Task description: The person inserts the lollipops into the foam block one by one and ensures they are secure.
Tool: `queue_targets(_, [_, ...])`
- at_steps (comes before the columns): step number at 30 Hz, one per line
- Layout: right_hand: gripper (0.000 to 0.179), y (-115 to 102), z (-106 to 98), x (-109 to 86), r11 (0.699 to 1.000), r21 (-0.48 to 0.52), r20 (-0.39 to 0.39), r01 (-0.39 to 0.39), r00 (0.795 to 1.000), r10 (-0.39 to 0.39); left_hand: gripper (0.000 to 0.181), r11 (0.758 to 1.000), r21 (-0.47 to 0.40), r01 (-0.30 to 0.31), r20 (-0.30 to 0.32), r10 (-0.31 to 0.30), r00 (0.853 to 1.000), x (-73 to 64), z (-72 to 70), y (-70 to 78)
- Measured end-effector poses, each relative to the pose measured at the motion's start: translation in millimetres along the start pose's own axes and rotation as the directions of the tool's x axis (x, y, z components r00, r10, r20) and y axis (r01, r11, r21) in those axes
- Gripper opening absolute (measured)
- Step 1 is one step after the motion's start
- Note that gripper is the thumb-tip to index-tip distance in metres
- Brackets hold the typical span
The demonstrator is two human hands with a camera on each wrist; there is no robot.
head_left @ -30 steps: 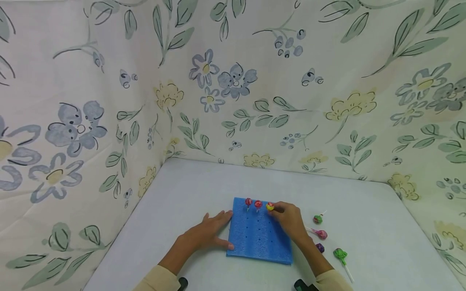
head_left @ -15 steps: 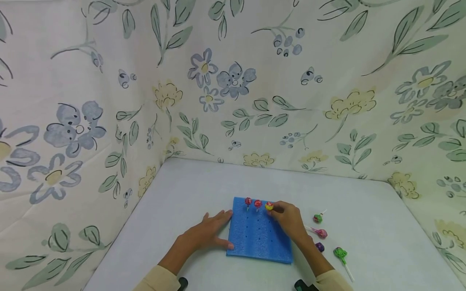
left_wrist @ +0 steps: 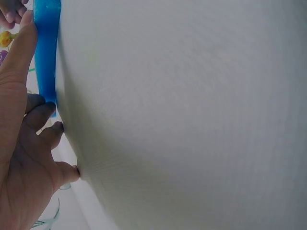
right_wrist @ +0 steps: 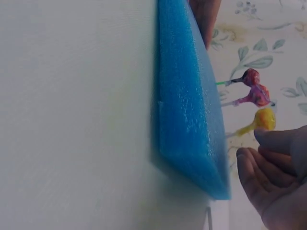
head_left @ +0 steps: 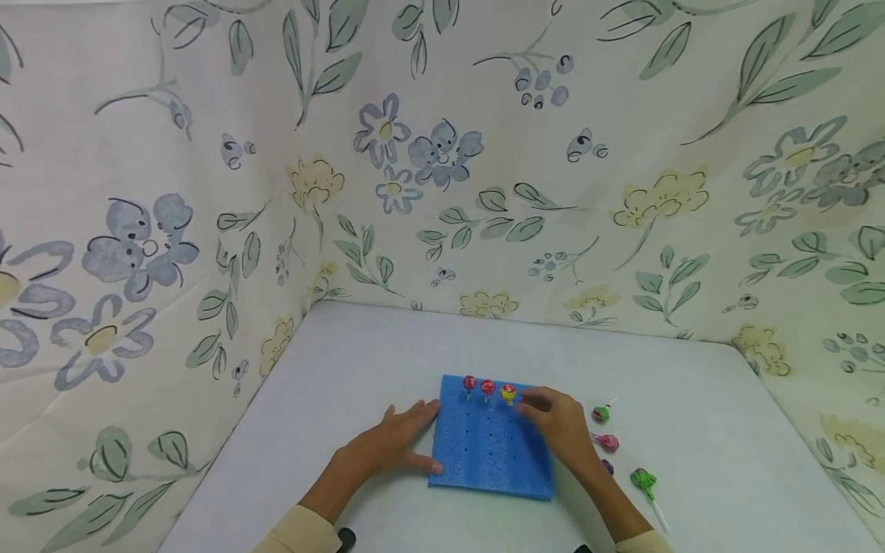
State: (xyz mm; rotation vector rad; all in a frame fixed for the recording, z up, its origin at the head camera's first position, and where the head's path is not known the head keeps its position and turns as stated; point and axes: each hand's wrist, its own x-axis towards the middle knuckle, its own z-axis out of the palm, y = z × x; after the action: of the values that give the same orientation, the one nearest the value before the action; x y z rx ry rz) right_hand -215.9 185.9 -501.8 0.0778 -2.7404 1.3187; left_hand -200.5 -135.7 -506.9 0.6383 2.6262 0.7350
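A blue foam block (head_left: 491,461) with rows of small holes lies on the white table. Along its far edge stand two red-wrapped lollipops (head_left: 488,387) and a yellow-and-red lollipop (head_left: 508,393), sticks down in the foam. My left hand (head_left: 390,445) rests at the block's left side, fingers spread and thumb on its near corner. Just right of the yellow lollipop is my right hand (head_left: 563,426), holding nothing. In the right wrist view, its thumb and fingers are parted beside the yellow lollipop head (right_wrist: 265,117). The left wrist view shows fingers against the block's side (left_wrist: 46,52).
Right of the block lie loose lollipops: a red-and-green one (head_left: 601,414), a pink one (head_left: 608,442), a purple one (head_left: 608,466) partly behind the right forearm, and a green one (head_left: 644,479). Floral cloth (head_left: 442,230) rises behind the table and at its sides.
My right hand has let go of the yellow lollipop and drawn back slightly to the right. That lollipop now stands by itself in the foam. The left hand has stayed in place.
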Motion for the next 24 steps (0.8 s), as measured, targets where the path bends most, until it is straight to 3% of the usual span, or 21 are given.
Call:
queue_targets(10, [0.028,2.9,-27.9,-17.7,1.0,-0.008,-0.034,-0.022,0.999,0.022,0.11,1.0,-0.011,-0.018,-0.006,0.018,1.0,-2.1,-0.2,1.0])
queue_targets(16, [0.029,4.7,-44.0,-29.1,0.995,-0.047,-0.051,-0.092,0.995,0.089,0.11,1.0,-0.013,-0.014,-0.002,0.014,1.0,-1.8,-1.0,1.7])
queue_targets(24, [0.031,14.1,-67.8,-47.0,0.994,-0.068,-0.072,-0.085,0.994,0.08,0.11,1.0,-0.014,-0.018,-0.003,0.018,1.0,-0.9,0.0,1.3])
